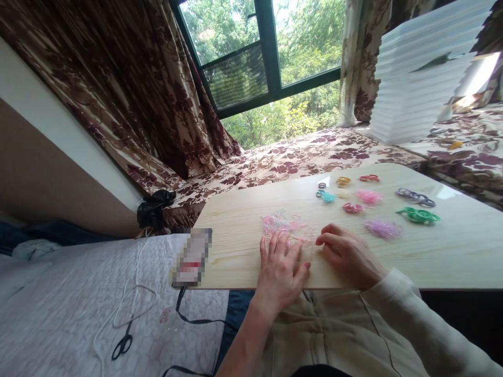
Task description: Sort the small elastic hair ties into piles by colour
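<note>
A loose pile of thin pink, white and pale-coloured elastic bands (281, 222) lies on the light wooden table (231, 220). My left hand (280, 267) rests flat with its fingers spread, the fingertips on the near side of this pile. To the right of the pile is my right hand (349, 256), its fingers curled and the index finger and thumb close together just above the tabletop. Whatever may be between them is too small to make out. Beyond my right hand lie a purple band pile (382, 229) and a pink band pile (368, 197).
Farther right are green hair ties (422, 215), dark grey hair ties (415, 197), red ties (352, 208), yellow ties (343, 181) and a turquoise bunch (326, 196). A phone (192, 257) lies at the table's left edge. Scissors (122, 345) and a white cable (135, 285) are on the bed.
</note>
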Available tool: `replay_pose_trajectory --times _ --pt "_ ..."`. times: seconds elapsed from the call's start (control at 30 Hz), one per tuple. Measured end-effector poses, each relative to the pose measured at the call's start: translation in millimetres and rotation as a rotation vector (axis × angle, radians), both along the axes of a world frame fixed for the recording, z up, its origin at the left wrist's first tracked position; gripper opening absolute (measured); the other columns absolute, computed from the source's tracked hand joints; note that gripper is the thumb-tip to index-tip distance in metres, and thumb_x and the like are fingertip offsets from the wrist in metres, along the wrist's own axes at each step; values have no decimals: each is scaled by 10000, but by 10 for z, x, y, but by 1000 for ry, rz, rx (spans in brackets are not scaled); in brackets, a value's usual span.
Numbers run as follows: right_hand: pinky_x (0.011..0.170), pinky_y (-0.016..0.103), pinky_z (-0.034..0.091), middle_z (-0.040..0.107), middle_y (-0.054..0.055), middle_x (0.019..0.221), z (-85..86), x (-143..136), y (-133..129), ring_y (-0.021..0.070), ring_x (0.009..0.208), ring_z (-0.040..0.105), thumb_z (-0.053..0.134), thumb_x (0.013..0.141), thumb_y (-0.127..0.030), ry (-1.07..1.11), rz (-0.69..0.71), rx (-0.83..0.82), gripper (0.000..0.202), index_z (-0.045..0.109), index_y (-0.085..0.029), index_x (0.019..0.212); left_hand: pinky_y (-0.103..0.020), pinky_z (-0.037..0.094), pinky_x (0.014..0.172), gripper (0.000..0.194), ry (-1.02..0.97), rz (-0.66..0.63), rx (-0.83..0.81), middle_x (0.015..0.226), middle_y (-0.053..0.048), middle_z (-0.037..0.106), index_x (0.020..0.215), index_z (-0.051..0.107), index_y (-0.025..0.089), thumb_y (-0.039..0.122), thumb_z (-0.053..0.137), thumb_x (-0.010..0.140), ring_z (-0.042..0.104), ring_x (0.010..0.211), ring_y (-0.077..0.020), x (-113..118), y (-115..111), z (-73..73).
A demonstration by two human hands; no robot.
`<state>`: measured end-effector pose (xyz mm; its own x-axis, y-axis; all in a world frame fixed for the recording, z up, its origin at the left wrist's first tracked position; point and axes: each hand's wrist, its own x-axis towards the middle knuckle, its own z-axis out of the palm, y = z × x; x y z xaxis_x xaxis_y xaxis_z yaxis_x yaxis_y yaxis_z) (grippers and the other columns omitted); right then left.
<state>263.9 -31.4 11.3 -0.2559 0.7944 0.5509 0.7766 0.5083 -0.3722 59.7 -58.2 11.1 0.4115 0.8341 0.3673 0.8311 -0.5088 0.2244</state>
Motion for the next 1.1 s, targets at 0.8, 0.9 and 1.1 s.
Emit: replay_pose_trajectory --times 0.8,0.9,1.1 --pt "748 333 481 655 60 894 8 -36 5 184 790 633 545 832 -209 -51 55 6 169 714 -214 822 -609 240 1196 401 -74 6 42 1429 -85 543 1327 546 246 330 516 937 370 1419 -295 -15 -9 -13" --pt "754 338 476 650 60 883 -2 -46 20 185 798 627 527 879 -253 -67 51 5 206 727 -216 847 -606 237 1197 388 -73 6 35 1424 -85 547 1313 555 241 332 513 938 371 1418 -293 -14 -8 -10" --pt "748 332 462 649 53 862 -6 -42 47 174 787 615 517 907 -276 -96 42 -1 234 713 -223 791 -602 240 1195 378 -67 11 43 1408 -88 559 1300 563 241 322 515 934 382 1410 -290 -15 -15 -5"
